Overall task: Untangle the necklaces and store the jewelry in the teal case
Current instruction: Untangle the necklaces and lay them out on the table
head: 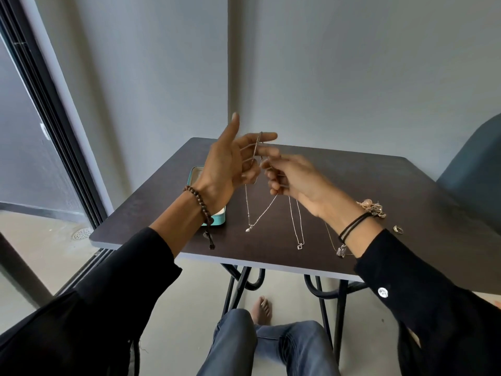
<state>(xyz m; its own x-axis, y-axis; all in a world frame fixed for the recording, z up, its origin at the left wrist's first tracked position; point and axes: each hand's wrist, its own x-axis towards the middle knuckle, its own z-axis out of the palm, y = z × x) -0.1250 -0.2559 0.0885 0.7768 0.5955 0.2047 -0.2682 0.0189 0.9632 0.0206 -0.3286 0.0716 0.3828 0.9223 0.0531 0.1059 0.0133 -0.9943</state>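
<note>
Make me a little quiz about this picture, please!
1. True or false: the case sits left of the hanging necklaces.
2. How many pendants dangle? A one, B three, C six.
3. Which has necklaces draped over outstretched fingers: the left hand or the right hand?
Key: 1 true; 2 B; 3 left.

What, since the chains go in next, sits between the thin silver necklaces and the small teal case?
Nothing visible on the dark table; the left hand and wrist overlap the teal case beside the silver necklaces.
</note>
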